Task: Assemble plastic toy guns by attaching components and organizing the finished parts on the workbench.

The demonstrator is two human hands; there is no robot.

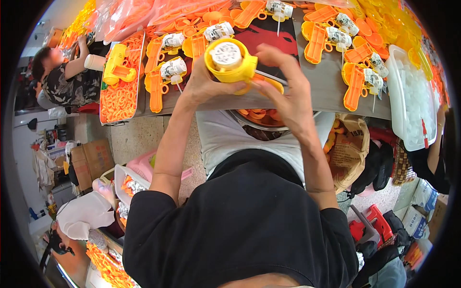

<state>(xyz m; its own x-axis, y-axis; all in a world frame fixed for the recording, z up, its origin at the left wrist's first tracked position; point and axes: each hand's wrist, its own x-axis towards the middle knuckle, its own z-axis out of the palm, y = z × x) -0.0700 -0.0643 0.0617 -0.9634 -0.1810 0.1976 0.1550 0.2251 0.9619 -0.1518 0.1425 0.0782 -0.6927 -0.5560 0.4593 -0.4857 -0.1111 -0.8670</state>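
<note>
The yellow toy-gun body is held above the tabletop's near edge, its round end, fitted with a patterned white disc, turned up, apparently so that it can be watched. It is clamped in the left hand, seemingly to be kept steady. The right hand is brought to its other side, thumb and fingers spread; whether it is gripped there or only touched cannot be told. A pale rod is seen beside the thumb.

Beneath, a metal bowl of orange parts is set at the lap, probably for easy reach. On the grey tabletop, orange toy guns are laid in 2 groups, left and right, perhaps so the middle is left free. They are flanked by a tray of orange rings and a white bin of clear pieces. Farther off, plastic bags are heaped, and 1 co-worker is seen at left.
</note>
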